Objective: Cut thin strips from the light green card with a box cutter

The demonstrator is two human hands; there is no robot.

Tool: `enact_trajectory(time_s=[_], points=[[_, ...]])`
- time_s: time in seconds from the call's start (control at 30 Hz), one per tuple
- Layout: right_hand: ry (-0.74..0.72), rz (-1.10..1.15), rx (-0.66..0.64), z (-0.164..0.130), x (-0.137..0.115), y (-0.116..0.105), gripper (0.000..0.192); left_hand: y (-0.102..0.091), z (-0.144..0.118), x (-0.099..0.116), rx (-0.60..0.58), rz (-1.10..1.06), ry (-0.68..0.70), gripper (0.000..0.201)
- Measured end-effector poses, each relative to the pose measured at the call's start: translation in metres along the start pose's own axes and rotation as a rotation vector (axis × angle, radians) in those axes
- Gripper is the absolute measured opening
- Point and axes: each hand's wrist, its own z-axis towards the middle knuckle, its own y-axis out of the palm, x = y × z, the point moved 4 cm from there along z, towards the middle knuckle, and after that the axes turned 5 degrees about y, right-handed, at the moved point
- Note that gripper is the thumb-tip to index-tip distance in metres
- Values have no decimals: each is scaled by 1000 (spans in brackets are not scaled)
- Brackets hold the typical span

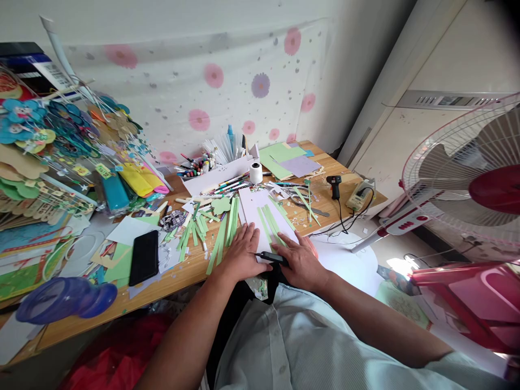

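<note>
The right hand [299,262] grips a black craft knife [271,257] at the near table edge; the left hand [242,250] lies flat, fingers spread, on white card [255,208] bearing green strips [271,223]. Farther back, a white box [219,176] holds pens and markers.

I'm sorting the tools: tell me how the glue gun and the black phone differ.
The glue gun stands upright at the table's right end, corded; the black phone lies flat at the left on paper scraps, with no cord visible. The gun is pistol-shaped, the phone a slab. Both are black, away from both hands.
</note>
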Motion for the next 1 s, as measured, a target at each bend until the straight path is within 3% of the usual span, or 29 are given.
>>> enact_trajectory(time_s=[0.83, 0.9, 1.0], points=[[17, 51, -6, -2, 3, 1, 69, 1, 3, 0, 9, 3, -8, 129], [43, 118, 33, -1, 6, -4, 69, -1, 3, 1, 12, 10, 4, 128], [154, 257, 210, 0, 16, -19, 58, -5, 4, 2, 29, 23, 24, 113]])
